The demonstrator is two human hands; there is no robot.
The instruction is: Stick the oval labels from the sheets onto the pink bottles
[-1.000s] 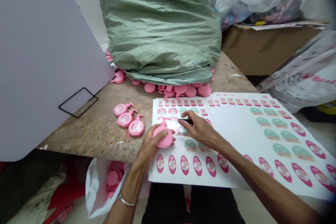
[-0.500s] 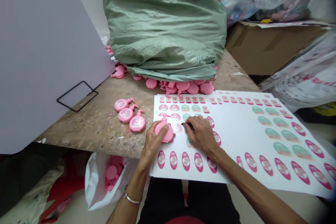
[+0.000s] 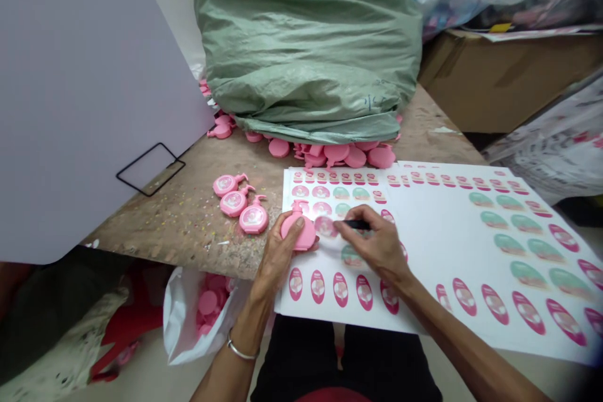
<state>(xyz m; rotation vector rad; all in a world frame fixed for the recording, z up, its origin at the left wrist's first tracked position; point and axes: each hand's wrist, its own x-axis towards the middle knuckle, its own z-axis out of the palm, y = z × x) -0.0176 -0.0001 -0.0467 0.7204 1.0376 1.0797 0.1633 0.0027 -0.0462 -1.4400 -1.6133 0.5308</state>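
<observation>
The underside of the pink bottle [image 3: 298, 233] is hidden by the left hand [image 3: 277, 256], in which it is held above the left edge of the sticker sheet [image 3: 428, 245]; whether the sheet is touched by it cannot be told. The bottle is clamped between the left thumb, laid over its plain face, and the fingers, mostly hidden behind it. In the right hand [image 3: 372, 245] a slim black tool [image 3: 357, 224] is gripped, its ends partly covered; the thumb and forefinger are brought close together at the edge of a round pink sticker [image 3: 324, 227]. That sticker is blurred, and how far it is lifted cannot be made out.

The bottle's long axis is pointed away from the wearer, pump top at the far end, plain face turned up. The direction of its spout is hard to read. The black tool is set roughly crosswise.

To the left, three labelled bottles [image 3: 253, 218] are laid on the table [image 3: 198, 226], pumps pointed to the far right. The green sack [image 3: 306, 44] is cut off at the top, and loose bottles [image 3: 336, 152] are partly covered by it.
</observation>
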